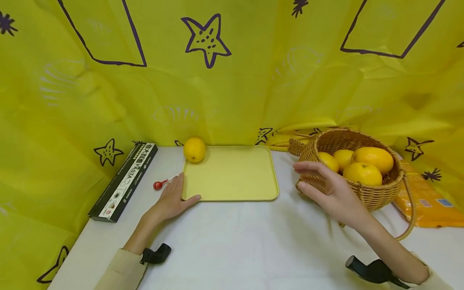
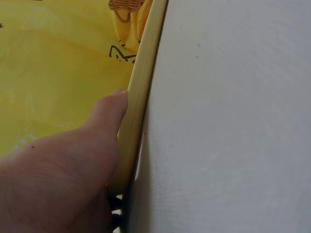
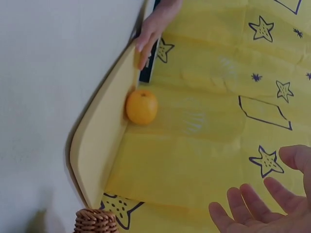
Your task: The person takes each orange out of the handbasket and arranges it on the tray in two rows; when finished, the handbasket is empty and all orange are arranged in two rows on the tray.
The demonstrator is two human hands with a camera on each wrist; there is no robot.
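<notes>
The left hand (image 1: 171, 202) is lying against the near left corner of the yellow tray (image 1: 235, 177), its fingers stretched along the left edge and its thumb spread along the front rim, touching without wrapping round. The right hand (image 1: 335, 193) is hanging in front of the basket (image 1: 378, 197), fingers loosely bent, thumb apart, holding nothing. An orange (image 1: 194, 150) is sitting at the tray's far left corner; several yellow-orange fruits (image 1: 373, 158) are lying inside the basket. A red lollipop (image 1: 157, 185) is lying just left of the left fingers, and beyond it a pasta box (image 1: 123, 183) is standing against the patterned cloth (image 1: 232, 100).

The left wrist view is showing the thumb tip on the tray's rim from low down; the right wrist view is showing the right fingers spread, with nothing between them.

The left fingers are mostly hiding behind the hand in their own wrist view, where only a scrap of basket is appearing. The basket is partly covering an orange packet (image 1: 431, 201). Whether the lollipop stick is touching the fingers is hard to tell.

A strip of white bench (image 1: 232, 241) is running between tray and basket, and more is stretching before the tray's front edge.
</notes>
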